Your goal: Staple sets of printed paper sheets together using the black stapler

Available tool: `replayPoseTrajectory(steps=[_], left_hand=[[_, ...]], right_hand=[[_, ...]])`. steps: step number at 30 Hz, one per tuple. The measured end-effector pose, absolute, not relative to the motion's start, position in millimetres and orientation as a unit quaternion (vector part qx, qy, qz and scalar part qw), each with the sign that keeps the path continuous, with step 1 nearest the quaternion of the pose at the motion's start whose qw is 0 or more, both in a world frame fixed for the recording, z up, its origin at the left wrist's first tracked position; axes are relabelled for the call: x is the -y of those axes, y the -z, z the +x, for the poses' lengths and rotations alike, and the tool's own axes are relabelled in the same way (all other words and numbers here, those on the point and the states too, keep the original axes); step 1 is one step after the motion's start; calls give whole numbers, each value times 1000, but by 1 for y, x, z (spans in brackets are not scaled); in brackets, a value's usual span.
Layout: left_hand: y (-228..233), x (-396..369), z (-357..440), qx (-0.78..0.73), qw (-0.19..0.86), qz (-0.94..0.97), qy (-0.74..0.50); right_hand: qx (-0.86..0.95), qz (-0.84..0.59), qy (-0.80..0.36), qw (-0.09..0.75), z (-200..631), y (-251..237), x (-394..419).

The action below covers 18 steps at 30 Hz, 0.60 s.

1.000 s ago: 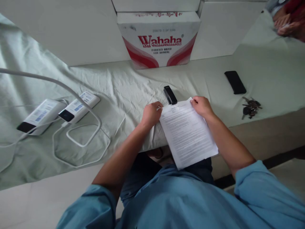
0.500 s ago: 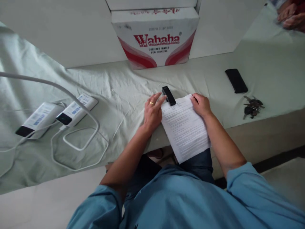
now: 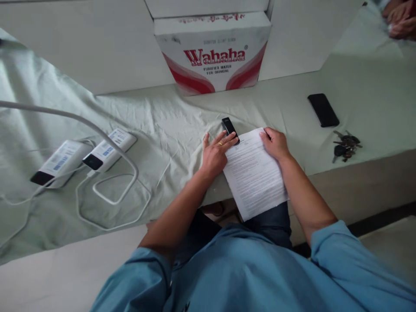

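Printed paper sheets (image 3: 255, 173) lie partly on the cloth and hang over the table's front edge towards my lap. My right hand (image 3: 275, 142) pinches their top right corner, thumb on top. A black stapler (image 3: 229, 125) sits at the top left corner of the sheets, its front end over the paper. My left hand (image 3: 217, 156), with a ring on one finger, has its fingers spread. Its fingertips rest on the front end of the stapler, partly covering it, and the palm side faces down beside the paper's left edge.
Two white power banks (image 3: 108, 149) with a looping white cable (image 3: 130, 171) lie on the left. A Wahaha carton (image 3: 216, 56) stands behind the stapler. On the right are a black phone (image 3: 323, 110) and a bunch of keys (image 3: 346, 146). Another person's hands (image 3: 403, 19) show at top right.
My left hand has moved right, from beside the stapler to fingers laid across its front end. My right hand still holds the paper sheets in about the same place.
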<state>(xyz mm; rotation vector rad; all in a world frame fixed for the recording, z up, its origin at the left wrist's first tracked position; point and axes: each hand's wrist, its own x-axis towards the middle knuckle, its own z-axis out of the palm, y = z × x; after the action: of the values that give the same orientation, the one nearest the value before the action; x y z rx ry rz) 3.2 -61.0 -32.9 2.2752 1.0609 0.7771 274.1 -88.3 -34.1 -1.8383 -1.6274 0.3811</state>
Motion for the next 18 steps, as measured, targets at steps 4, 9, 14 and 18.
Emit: replayPoseTrajectory(steps=[4, 9, 14, 18], left_hand=[[35, 56, 4, -391, 277, 830, -286], [42, 52, -7, -319, 339, 816, -343], [43, 60, -21, -400, 461, 646, -459], [41, 67, -31, -412, 595, 511, -464]], right_hand=[[617, -676, -230, 329, 275, 21, 103], [611, -654, -309, 321, 277, 3, 147], [548, -604, -416, 402, 273, -5, 172], [529, -598, -340, 497, 268, 10, 146]])
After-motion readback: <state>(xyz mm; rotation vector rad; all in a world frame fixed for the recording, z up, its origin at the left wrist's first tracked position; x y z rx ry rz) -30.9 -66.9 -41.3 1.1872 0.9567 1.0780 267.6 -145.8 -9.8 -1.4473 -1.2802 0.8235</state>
